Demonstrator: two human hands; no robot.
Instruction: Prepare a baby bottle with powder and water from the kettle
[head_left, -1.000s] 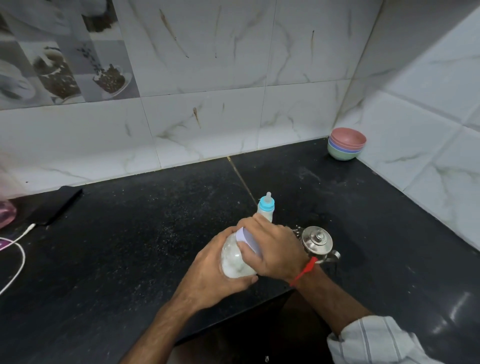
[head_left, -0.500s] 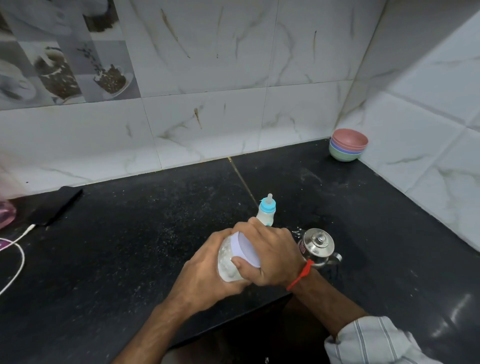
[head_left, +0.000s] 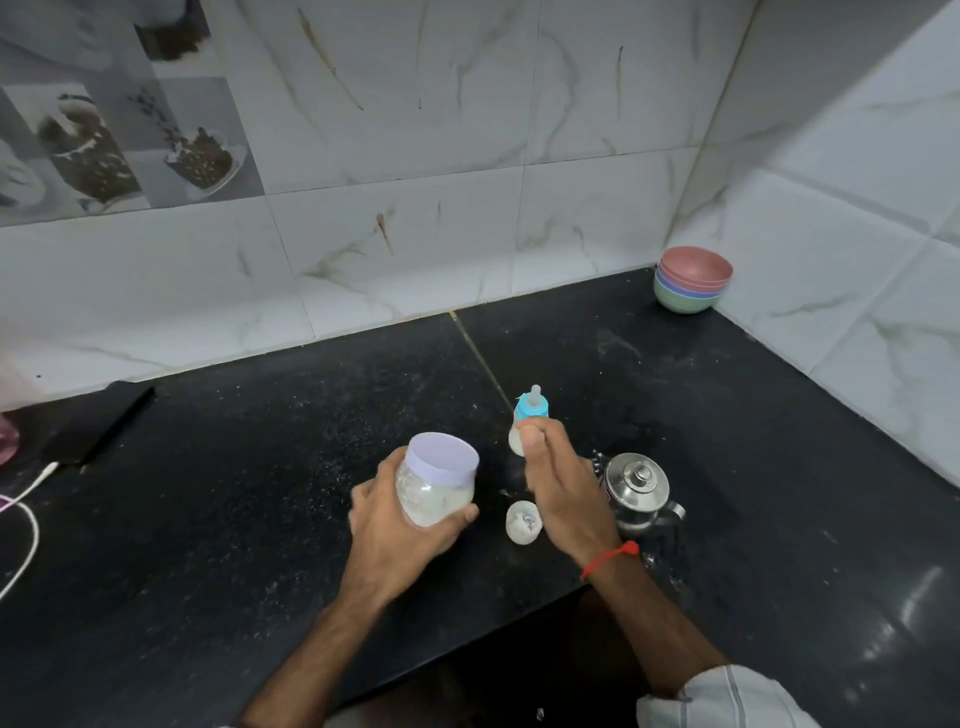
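Observation:
My left hand (head_left: 395, 525) grips a clear jar (head_left: 436, 480) with a lilac lid, white powder inside, held just above the black counter. The baby bottle (head_left: 530, 410), with a blue collar and clear teat, stands upright just behind my right hand (head_left: 561, 488). That hand takes hold of the bottle's body, with the thumb on the near side and the fingers on the right side. A small steel kettle (head_left: 638, 487) with its lid on stands just right of my right wrist. A small white cap-like piece (head_left: 522, 522) lies on the counter between my hands.
Stacked coloured bowls (head_left: 693, 280) sit in the far right corner. A dark phone (head_left: 101, 423) with a white cable (head_left: 23, 525) lies at the left. White powder specks dot the black counter (head_left: 260, 467). The counter's front edge runs under my forearms.
My right hand has left the jar's lid and moved right and back to the baby bottle. My left hand has shifted the closed jar left and turned it upright.

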